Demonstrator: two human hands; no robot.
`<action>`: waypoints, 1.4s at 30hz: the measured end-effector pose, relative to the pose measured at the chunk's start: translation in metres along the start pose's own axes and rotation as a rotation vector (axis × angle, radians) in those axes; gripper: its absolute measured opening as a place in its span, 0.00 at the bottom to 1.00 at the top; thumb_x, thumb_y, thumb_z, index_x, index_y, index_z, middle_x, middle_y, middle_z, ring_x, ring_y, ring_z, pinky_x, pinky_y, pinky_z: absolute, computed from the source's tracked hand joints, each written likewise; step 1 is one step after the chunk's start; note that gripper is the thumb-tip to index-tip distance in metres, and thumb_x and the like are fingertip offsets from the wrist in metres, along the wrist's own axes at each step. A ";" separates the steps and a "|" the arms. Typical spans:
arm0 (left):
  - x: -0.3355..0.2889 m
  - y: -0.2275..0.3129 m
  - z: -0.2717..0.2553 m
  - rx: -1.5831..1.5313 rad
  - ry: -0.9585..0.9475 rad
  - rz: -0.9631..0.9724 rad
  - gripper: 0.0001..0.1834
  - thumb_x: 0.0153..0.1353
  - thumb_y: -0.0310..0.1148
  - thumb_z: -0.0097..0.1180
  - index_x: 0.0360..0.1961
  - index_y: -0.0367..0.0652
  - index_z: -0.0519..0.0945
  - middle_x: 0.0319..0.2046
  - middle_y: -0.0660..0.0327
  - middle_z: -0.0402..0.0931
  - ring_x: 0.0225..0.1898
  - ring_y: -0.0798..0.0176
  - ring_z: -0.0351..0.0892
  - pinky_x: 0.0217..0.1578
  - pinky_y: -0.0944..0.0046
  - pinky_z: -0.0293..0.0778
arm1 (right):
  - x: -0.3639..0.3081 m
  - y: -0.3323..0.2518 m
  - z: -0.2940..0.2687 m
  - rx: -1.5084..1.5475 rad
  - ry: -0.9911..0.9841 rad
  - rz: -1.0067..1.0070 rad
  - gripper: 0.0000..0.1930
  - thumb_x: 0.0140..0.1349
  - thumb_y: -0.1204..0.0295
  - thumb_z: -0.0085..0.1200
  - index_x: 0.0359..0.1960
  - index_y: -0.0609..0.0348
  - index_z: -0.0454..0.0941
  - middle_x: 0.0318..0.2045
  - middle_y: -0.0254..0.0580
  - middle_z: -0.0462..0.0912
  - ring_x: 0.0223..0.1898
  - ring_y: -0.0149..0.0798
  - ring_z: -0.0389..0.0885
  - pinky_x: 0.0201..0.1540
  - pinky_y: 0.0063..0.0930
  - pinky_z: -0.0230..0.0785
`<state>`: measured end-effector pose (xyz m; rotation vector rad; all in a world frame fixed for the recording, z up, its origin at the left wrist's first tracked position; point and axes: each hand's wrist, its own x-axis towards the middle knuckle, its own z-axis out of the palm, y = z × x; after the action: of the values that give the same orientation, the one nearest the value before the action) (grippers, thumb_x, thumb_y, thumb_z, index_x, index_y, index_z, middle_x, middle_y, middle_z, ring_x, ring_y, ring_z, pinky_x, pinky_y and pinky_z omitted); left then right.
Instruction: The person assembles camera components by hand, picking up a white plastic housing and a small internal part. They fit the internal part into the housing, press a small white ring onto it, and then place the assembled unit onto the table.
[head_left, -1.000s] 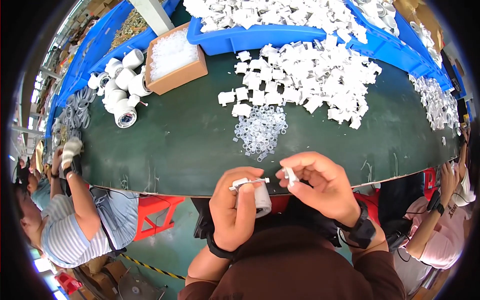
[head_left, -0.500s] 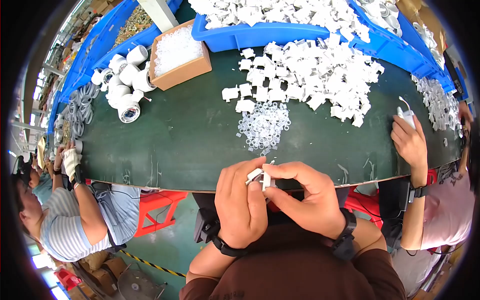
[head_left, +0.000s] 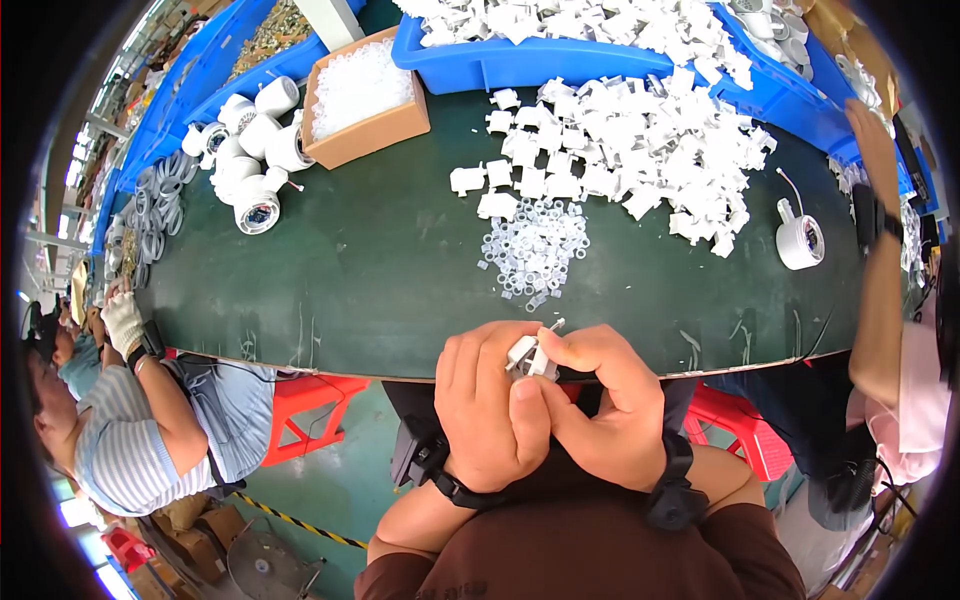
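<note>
Just past the near table edge, my left hand and my right hand meet around a small white plastic part. Thumb and fingers of both hands pinch it, and a thin white stem sticks up beside my right thumb. Whether it is one piece or two joined pieces, I cannot tell, as fingers cover much of it. Beyond my hands lies a heap of small translucent rings. Behind that spreads a large pile of similar white plastic parts.
Blue bins line the table's back. A cardboard box of clear pieces and white round housings stand at the left. Another white housing is at the right. Co-workers sit on both sides; one arm reaches toward the right bin.
My fingers have closed further around the white part, my left thumb now nearer my right fingers. The co-worker at the right has set down a white housing and reached toward the bins.
</note>
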<state>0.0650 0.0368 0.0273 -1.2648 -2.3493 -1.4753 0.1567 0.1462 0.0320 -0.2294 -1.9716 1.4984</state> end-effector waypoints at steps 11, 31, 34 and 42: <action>0.006 -0.009 -0.012 -0.138 -0.095 -0.010 0.20 0.71 0.38 0.40 0.47 0.35 0.80 0.42 0.49 0.80 0.40 0.44 0.77 0.44 0.51 0.71 | 0.032 -0.010 -0.035 0.281 -0.331 0.388 0.17 0.60 0.87 0.65 0.50 0.65 0.82 0.43 0.39 0.84 0.46 0.30 0.83 0.50 0.27 0.77; 0.003 -0.007 -0.006 -0.039 -0.010 -0.015 0.23 0.69 0.42 0.39 0.45 0.34 0.80 0.42 0.48 0.80 0.40 0.44 0.76 0.43 0.52 0.71 | 0.004 -0.001 0.004 -0.039 -0.051 0.051 0.18 0.60 0.86 0.64 0.52 0.64 0.79 0.44 0.41 0.80 0.44 0.34 0.80 0.49 0.27 0.73; 0.001 -0.014 -0.011 -0.075 -0.057 0.061 0.15 0.66 0.34 0.50 0.47 0.35 0.78 0.43 0.51 0.81 0.40 0.47 0.78 0.44 0.53 0.72 | 0.007 -0.005 0.001 0.256 -0.107 0.270 0.16 0.63 0.88 0.60 0.51 0.64 0.79 0.46 0.41 0.79 0.46 0.34 0.80 0.52 0.28 0.73; 0.004 -0.021 -0.024 -0.362 -0.175 -0.075 0.13 0.70 0.33 0.55 0.48 0.35 0.76 0.44 0.49 0.82 0.42 0.54 0.81 0.45 0.58 0.76 | 0.008 0.003 -0.004 0.058 -0.071 0.083 0.09 0.62 0.85 0.61 0.43 0.63 0.82 0.42 0.43 0.82 0.40 0.38 0.82 0.44 0.27 0.75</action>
<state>0.0401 0.0166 0.0276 -1.4495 -2.3277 -1.9584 0.1518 0.1546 0.0334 -0.2389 -1.9923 1.6348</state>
